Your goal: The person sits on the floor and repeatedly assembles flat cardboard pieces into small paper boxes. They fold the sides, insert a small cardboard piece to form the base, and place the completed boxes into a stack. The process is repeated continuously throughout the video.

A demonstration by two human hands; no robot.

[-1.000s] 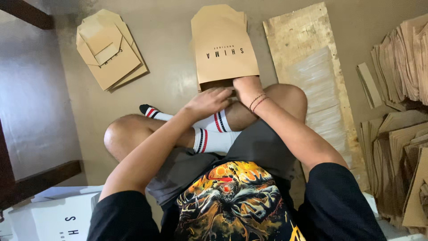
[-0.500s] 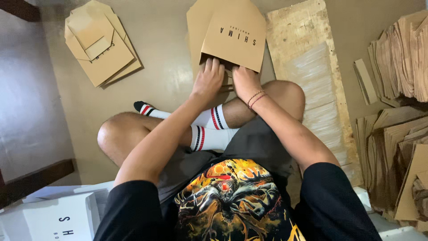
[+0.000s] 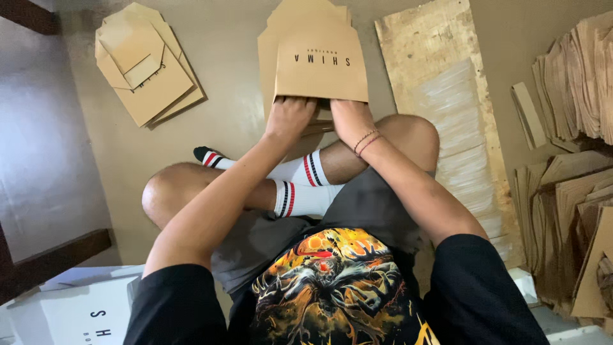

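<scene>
While the person sits cross-legged on the floor point(image 3: 242, 76), both hands grip the near edge of a brown cardboard box panel point(image 3: 321, 67) held just beyond the knees, printed face up. Left hand point(image 3: 290, 119) clasps its lower left edge, fingers curled under; right hand point(image 3: 350, 119), a thin bracelet point(image 3: 366, 141) at its wrist, clasps the lower right edge. More flat cardboard lies beneath the panel. A stack of flattened brown boxes point(image 3: 147, 67) lies well apart to the left, a worn wooden board point(image 3: 440, 57) just beside on the right, cardboard piles point(image 3: 575, 160) farther right, and a white box point(image 3: 76, 310) near the left elbow
</scene>
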